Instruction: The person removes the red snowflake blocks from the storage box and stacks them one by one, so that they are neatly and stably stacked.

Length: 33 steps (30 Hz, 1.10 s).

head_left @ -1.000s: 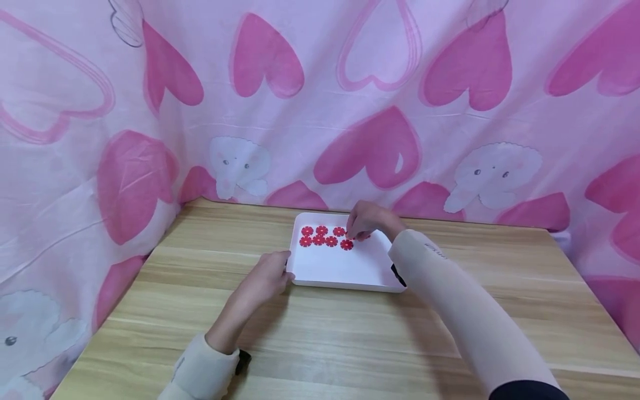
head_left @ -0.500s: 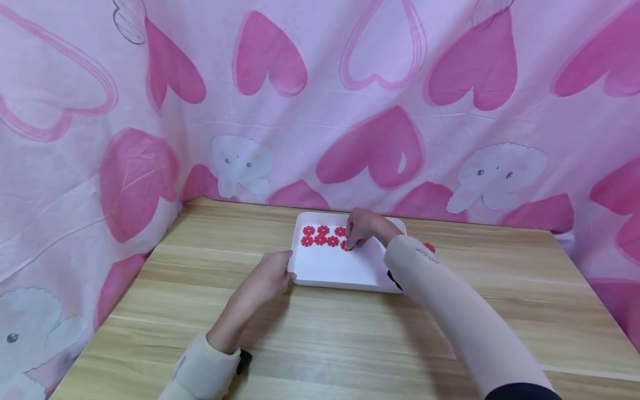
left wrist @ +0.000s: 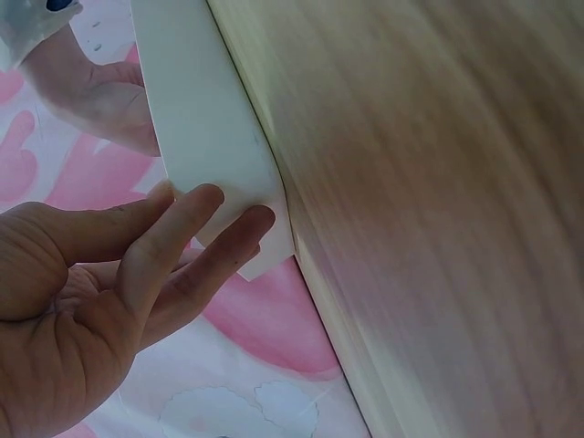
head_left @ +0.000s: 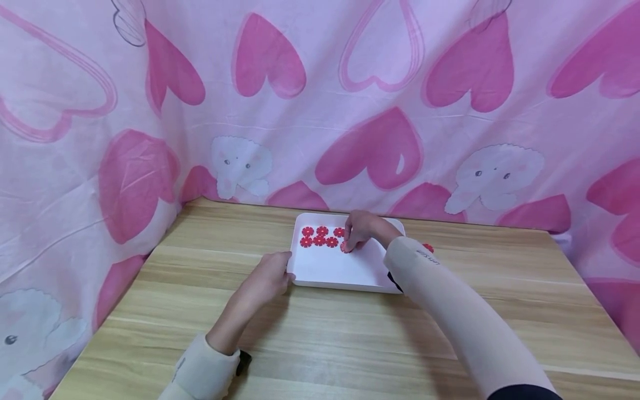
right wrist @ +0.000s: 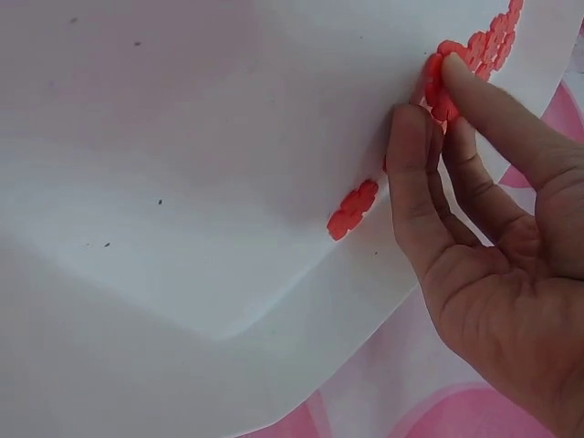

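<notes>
A white tray (head_left: pixel 325 270) lies on the wooden table. My left hand (head_left: pixel 268 274) holds its left side, with the fingertips against the outer wall in the left wrist view. Inside the tray, my right hand (head_left: pixel 361 229) pinches a red flower-shaped disc (right wrist: pixel 436 89) between thumb and fingers, low over the tray floor. Several similar red discs (head_left: pixel 319 240) lie in two rows left of this hand. Another red disc (right wrist: pixel 352 210) sits near the tray wall in the right wrist view. My right hand hides part of the rows.
On the table (head_left: pixel 310 344), right of the tray, a red disc (head_left: pixel 428 248) shows partly behind the right sleeve. A pink curtain (head_left: pixel 280 128) with hearts hangs at the back and left, close behind the tray.
My right hand has come down slightly toward the front of the tray and now pinches the nearest disc of the front row, tilting it. My left hand stays at the tray's side.
</notes>
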Motion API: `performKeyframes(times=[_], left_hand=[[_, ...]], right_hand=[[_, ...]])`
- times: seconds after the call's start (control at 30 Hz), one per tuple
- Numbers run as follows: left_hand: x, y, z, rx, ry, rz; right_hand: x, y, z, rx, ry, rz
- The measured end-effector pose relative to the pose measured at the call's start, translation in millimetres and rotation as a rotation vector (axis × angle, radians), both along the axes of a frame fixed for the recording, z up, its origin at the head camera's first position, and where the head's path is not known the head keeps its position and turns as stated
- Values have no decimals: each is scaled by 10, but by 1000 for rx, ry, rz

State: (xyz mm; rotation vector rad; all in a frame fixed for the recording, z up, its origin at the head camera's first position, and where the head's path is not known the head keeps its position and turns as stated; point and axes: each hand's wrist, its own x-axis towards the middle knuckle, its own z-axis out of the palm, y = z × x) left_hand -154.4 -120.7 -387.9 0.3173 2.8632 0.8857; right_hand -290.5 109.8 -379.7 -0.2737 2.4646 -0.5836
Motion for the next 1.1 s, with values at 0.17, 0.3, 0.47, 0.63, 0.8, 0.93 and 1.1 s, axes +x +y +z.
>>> performKeyframes(times=[0.17, 0.3, 0.47, 0.63, 0.8, 0.93, 1.1], left_hand=[[3, 0, 2, 1, 18, -8], [10, -1, -2, 14, 4, -6], [13, 0, -7, 3, 5, 0], [20, 0, 5, 16, -12, 11], [24, -6, 10, 28, -16, 12], [27, -6, 10, 31, -11, 4], [19, -3, -3, 36, -10, 3]], right_hand=[[15, 32, 27, -16, -2, 6], [12, 71, 68, -36, -16, -12], [-2, 145, 142, -49, -25, -57], [-16, 251, 231, -44, -9, -68], [-34, 377, 313, -33, 7, -68], [-29, 510, 380, -61, 14, -66], [-7, 690, 462, -94, 19, -58]])
